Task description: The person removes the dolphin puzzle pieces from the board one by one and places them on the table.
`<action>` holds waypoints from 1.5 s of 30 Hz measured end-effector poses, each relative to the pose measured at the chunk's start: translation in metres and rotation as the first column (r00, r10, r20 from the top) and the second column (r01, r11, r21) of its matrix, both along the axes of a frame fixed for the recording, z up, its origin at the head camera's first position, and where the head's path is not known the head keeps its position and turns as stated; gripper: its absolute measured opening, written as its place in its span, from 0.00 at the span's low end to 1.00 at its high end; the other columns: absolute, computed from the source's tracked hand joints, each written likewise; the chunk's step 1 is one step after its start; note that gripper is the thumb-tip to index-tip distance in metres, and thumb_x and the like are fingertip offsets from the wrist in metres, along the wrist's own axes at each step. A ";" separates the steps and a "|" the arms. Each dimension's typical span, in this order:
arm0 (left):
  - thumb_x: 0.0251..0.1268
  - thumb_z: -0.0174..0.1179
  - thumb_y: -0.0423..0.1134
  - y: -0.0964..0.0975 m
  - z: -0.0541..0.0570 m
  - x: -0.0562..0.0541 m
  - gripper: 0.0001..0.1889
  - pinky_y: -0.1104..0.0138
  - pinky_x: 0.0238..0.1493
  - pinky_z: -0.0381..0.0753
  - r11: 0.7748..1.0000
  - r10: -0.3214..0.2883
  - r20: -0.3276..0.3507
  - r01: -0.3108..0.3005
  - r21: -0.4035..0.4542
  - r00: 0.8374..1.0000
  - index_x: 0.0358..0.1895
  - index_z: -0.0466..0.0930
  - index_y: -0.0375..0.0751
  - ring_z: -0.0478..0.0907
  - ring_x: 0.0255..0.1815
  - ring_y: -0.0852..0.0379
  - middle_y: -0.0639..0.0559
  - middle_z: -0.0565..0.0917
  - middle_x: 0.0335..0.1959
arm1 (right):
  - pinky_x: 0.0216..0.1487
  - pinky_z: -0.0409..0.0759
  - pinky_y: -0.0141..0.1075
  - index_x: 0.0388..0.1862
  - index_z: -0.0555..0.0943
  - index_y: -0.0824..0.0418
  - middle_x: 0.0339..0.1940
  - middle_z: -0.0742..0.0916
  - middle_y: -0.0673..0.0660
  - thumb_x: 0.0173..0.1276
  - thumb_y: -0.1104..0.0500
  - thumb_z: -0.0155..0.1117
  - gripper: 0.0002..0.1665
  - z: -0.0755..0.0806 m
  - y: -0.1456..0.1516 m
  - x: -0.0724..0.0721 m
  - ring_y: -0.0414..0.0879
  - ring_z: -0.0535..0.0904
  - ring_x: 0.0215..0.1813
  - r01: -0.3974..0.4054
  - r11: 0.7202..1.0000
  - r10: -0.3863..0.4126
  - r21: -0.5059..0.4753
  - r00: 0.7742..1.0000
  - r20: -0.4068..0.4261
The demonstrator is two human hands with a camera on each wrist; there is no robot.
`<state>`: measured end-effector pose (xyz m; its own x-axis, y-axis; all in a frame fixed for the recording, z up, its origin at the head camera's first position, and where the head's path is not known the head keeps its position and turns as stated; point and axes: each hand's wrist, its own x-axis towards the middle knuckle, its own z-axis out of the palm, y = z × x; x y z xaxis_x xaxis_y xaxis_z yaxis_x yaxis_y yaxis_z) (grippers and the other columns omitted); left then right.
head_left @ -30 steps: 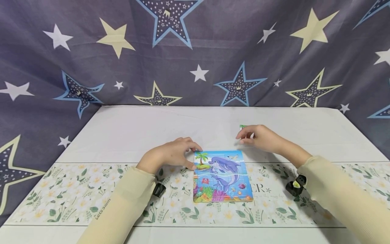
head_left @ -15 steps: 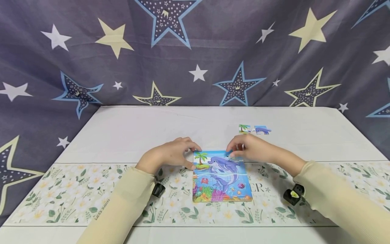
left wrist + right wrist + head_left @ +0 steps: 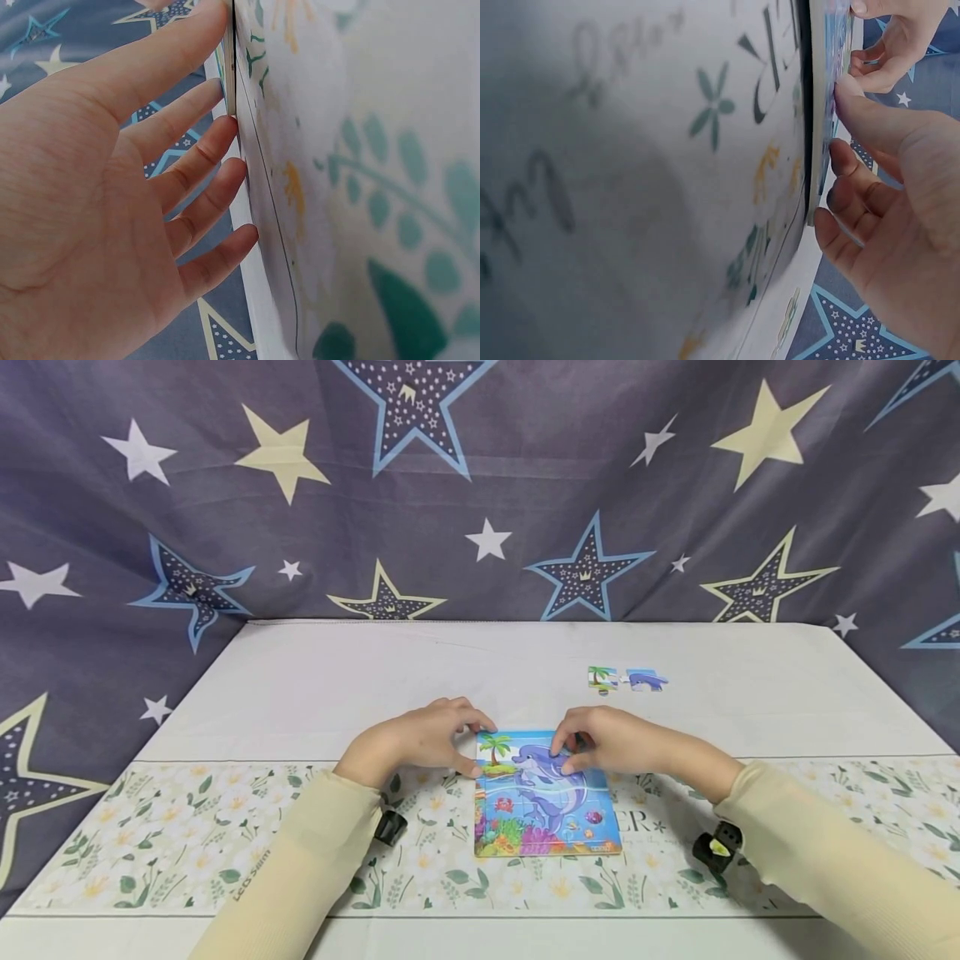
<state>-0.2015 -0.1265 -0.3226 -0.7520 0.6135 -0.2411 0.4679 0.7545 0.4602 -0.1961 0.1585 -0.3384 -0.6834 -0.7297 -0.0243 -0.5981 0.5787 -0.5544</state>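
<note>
A square dolphin jigsaw puzzle [image 3: 540, 810] with a palm tree, crab and coral lies on the table. My left hand [image 3: 431, 735] is at its upper left corner, fingertips at the top edge and thumb at the left side. In the left wrist view those fingers [image 3: 206, 191] are spread and nearly straight along the board's edge. My right hand [image 3: 618, 739] is over the upper right part, with thumb and index fingertips on the dolphin picture, a little apart. Two loose puzzle pieces lie behind it: a palm tree piece [image 3: 602, 677] and a dolphin piece [image 3: 645, 680].
A floral runner [image 3: 247, 835] crosses the white tablecloth [image 3: 352, 677], under the puzzle. Behind the table hangs a dark curtain [image 3: 450, 502] with stars. Both sleeved forearms come in from the front, with a small black device at each wrist.
My right hand has come from beside the loose pieces to the puzzle's top edge, then a little lower onto the dolphin. Both loose pieces now show. My left hand has stayed put.
</note>
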 end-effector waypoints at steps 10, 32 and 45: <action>0.59 0.72 0.47 0.001 0.000 -0.001 0.30 0.53 0.62 0.68 1.000 -0.001 0.003 0.001 -0.002 1.000 0.65 0.76 0.50 0.67 0.60 0.52 0.55 0.74 0.54 | 0.36 0.72 0.35 0.41 0.86 0.56 0.32 0.78 0.47 0.60 0.58 0.75 0.11 0.001 0.000 0.000 0.43 0.69 0.33 -0.018 1.000 0.018 0.017 1.000 0.000; 0.59 0.72 0.47 0.001 0.001 0.000 0.30 0.53 0.62 0.68 1.000 0.007 0.004 -0.007 -0.003 1.000 0.66 0.76 0.51 0.66 0.59 0.52 0.55 0.74 0.54 | 0.48 0.74 0.42 0.37 0.83 0.52 0.41 0.77 0.48 0.56 0.58 0.78 0.12 0.006 -0.005 -0.003 0.46 0.70 0.44 -0.026 0.998 0.028 0.058 0.999 -0.026; 0.59 0.72 0.47 0.000 -0.001 -0.001 0.30 0.53 0.62 0.68 1.000 0.003 0.005 -0.003 0.007 1.000 0.65 0.76 0.49 0.67 0.59 0.52 0.54 0.74 0.54 | 0.48 0.74 0.43 0.50 0.79 0.55 0.42 0.78 0.50 0.56 0.57 0.78 0.24 0.004 -0.004 -0.002 0.45 0.72 0.44 0.051 0.998 -0.051 0.040 0.999 0.000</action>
<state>-0.2023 -0.1266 -0.3233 -0.7527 0.6127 -0.2410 0.4631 0.7528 0.4678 -0.1984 0.1545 -0.3349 -0.7199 -0.6920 -0.0538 -0.5664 0.6306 -0.5306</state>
